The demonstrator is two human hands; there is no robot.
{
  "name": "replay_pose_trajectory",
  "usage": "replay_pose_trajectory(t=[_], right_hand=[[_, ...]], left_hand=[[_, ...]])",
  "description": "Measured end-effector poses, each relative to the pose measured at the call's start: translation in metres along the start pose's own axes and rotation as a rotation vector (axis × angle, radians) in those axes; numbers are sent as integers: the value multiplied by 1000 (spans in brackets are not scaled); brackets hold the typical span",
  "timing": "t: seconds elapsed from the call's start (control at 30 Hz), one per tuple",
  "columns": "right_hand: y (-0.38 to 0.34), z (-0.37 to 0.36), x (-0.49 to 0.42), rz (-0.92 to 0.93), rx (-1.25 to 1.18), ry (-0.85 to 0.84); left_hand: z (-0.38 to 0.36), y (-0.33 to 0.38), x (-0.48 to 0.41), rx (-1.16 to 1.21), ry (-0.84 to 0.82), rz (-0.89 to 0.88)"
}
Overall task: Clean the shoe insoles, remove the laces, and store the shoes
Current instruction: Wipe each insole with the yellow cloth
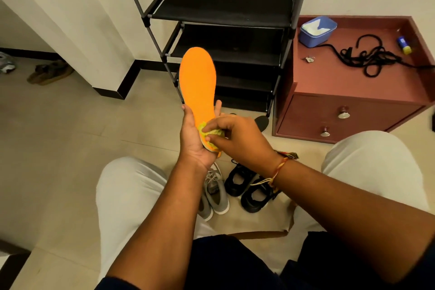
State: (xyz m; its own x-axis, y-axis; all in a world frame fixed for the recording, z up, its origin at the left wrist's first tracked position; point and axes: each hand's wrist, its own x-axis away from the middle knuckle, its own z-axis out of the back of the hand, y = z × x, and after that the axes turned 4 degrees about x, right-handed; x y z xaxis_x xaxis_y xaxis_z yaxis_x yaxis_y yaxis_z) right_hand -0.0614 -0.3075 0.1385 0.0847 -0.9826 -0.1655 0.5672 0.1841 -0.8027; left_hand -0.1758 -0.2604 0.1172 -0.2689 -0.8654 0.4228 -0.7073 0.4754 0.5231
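An orange insole (198,77) stands upright in front of me, toe end up. My left hand (195,141) grips its heel end from the left. My right hand (237,136) pinches a yellow-green cloth (213,133) against the heel part of the insole. On the floor between my knees lie a grey shoe (215,193) and a pair of black shoes (249,186). Loose black laces (369,57) lie tangled on the maroon cabinet (329,82) at the right. A black shoe rack (223,19) stands against the wall behind the insole.
A blue tub (316,30) of white wipes, a small key (309,59) and a blue-and-yellow tube (403,46) lie on the cabinet top. A dark insole (262,121) lies on the floor by the rack. A sandal (49,72) and another shoe (6,62) sit far left.
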Motion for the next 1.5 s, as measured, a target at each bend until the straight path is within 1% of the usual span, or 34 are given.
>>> replay_pose_trajectory(t=[0.1,0.17,0.33,0.4,0.5,0.57,0.8,0.87,0.97,1.03,1.1,1.17,1.27,1.33,1.4,1.5], right_hand=[[-2,0,1,36,-21,-52],[1,2,-1,57,39,-45],[15,10,-10,48,217,97],[14,10,-8,26,199,100],[6,3,0,-4,93,22],[1,0,3,19,38,-20],[1,1,6,77,31,-22],[1,2,7,98,56,4],[6,6,1,118,148,108],[12,13,-8,95,251,172],[17,20,-14,57,296,188],[17,25,-15,44,278,142],[12,23,-13,55,269,13],[11,19,-12,11,264,-71],[9,14,-9,-14,180,-106],[3,7,-3,8,42,-151]], left_hand=[[2,5,-2,66,32,-32],[-1,4,0,74,49,-40],[-9,-3,2,51,41,-49],[-9,-2,2,55,49,-61],[-3,0,-1,61,74,-75],[1,3,-3,66,67,-71],[4,0,-3,78,88,-14],[1,-3,1,68,77,14],[-7,-15,10,12,29,84],[-11,-24,15,-25,-15,122],[-12,-27,16,-45,-45,132],[-10,-24,15,-48,-57,136],[-7,-19,13,-25,-56,139],[-6,-17,10,-15,-55,130],[-4,-14,7,-8,-25,100],[2,-5,2,15,35,45]])
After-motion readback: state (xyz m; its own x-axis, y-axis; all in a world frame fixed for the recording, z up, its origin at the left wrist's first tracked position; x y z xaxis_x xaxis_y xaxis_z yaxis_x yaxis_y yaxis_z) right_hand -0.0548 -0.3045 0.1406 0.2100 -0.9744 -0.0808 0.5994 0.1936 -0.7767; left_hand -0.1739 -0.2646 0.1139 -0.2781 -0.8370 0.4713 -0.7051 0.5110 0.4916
